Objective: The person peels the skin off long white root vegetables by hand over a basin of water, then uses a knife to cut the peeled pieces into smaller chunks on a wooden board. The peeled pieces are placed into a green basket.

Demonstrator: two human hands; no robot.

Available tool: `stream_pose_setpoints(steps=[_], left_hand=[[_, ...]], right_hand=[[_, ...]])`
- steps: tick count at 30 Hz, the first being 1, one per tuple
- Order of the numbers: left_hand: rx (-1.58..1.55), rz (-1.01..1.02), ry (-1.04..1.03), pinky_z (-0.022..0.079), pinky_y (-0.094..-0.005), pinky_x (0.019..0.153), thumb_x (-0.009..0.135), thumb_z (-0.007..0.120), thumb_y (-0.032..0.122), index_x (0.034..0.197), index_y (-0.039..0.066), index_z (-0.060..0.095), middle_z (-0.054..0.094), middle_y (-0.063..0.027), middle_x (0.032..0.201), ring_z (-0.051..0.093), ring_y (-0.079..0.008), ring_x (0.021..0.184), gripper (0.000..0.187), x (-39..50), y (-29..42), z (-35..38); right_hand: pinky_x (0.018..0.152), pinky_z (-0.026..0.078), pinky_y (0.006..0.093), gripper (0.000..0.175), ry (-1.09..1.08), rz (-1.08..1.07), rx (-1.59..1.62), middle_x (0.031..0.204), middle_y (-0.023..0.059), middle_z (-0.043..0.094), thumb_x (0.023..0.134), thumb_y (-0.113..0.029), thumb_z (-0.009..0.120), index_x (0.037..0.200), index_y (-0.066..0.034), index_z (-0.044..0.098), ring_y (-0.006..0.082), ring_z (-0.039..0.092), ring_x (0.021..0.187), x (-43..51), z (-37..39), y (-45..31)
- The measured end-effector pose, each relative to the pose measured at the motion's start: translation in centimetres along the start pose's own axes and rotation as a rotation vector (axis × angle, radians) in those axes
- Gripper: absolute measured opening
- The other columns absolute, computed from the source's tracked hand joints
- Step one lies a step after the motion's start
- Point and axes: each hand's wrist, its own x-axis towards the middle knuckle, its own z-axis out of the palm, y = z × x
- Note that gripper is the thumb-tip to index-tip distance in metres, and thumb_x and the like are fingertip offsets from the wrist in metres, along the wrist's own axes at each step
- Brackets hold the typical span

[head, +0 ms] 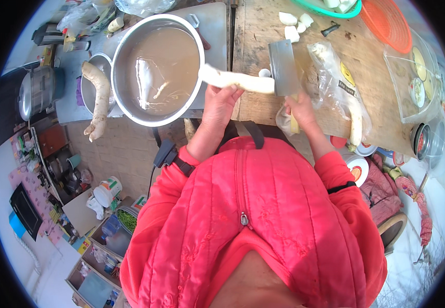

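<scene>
My left hand (pixel 220 106) grips a long white radish (pixel 241 81) from below, its far left end reaching over the basin's rim. The radish's right end is cut flat and lies beside the blade of a cleaver (pixel 283 67). My right hand (pixel 301 109) is closed around the cleaver's pale handle. A small white radish piece (pixel 264 73) sits just left of the blade on the wooden board (pixel 251 36). Several cut white chunks (pixel 291 34) lie farther back. To the right, more whole radishes rest in a clear plastic bag (pixel 328 73).
A large metal basin (pixel 203 63) of cloudy water with a radish in it stands at left. An unwashed-looking root (pixel 100 98) lies across a smaller metal bowl (pixel 85 90). Back right are a green basket (pixel 332 14) and an orange basket (pixel 387 25). A peeler-like tool (pixel 203 38) lies behind the basin.
</scene>
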Motion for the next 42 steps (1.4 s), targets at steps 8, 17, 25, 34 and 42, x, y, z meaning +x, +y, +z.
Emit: stream_pose_setpoints(steps=[8, 17, 25, 34, 42], left_hand=[[0.001, -0.066, 0.394, 0.052, -0.0365, 0.089, 0.082, 0.057, -0.007, 0.110, 0.004, 0.049, 0.060, -0.0099, 0.106, 0.061, -0.0220, 0.099, 0.031, -0.2, -6.0, -5.9], [-0.039, -0.053, 0.465, 0.052, -0.0349, 0.088, 0.083, 0.059, -0.005, 0.109, 0.006, 0.052, 0.062, -0.0072, 0.105, 0.063, -0.0190, 0.097, 0.029, 0.2, -7.2, -7.9], [-0.054, -0.062, 0.498, 0.050, -0.0347, 0.091, 0.083, 0.059, -0.004, 0.111, 0.005, 0.052, 0.062, -0.0086, 0.106, 0.061, -0.0193, 0.101, 0.030, 0.2, -7.4, -8.0], [-0.049, -0.146, 0.334, 0.051, -0.0380, 0.091, 0.084, 0.056, 0.001, 0.112, 0.004, 0.051, 0.061, -0.0100, 0.110, 0.060, -0.0231, 0.105, 0.029, -0.3, -7.0, -9.0], [-0.414, -0.271, 0.016, 0.051, -0.0377, 0.087, 0.079, 0.063, 0.023, 0.123, 0.001, 0.047, 0.059, -0.0131, 0.111, 0.059, -0.0259, 0.100, 0.051, -1.6, -2.9, -3.7]], right_hand=[[0.054, 0.047, 0.0390, 0.018, -0.041, -0.172, -0.311, 0.066, 0.0141, 0.061, 0.087, -0.017, 0.057, 0.096, -0.0015, 0.052, 0.0274, 0.060, 0.056, -2.9, 1.6, 1.2], [0.063, 0.046, 0.0522, 0.018, -0.058, -0.323, -0.725, 0.075, 0.0229, 0.062, 0.088, -0.017, 0.052, 0.095, -0.0019, 0.047, 0.0435, 0.060, 0.071, -4.3, 4.3, 0.5], [0.065, 0.046, 0.0524, 0.017, -0.127, -0.263, -0.811, 0.077, 0.0257, 0.062, 0.089, -0.013, 0.048, 0.094, 0.0026, 0.044, 0.0435, 0.060, 0.073, -3.8, 5.9, -0.3], [0.062, 0.046, 0.0516, 0.025, -0.046, -0.281, -0.788, 0.073, 0.0255, 0.061, 0.089, -0.018, 0.053, 0.101, 0.0030, 0.045, 0.0436, 0.061, 0.071, -0.2, 7.6, 3.9], [0.056, 0.047, 0.0362, 0.026, -0.083, -0.035, -0.234, 0.068, 0.0116, 0.060, 0.089, -0.017, 0.054, 0.108, 0.0001, 0.049, 0.0231, 0.060, 0.057, 0.1, 4.0, 3.5]])
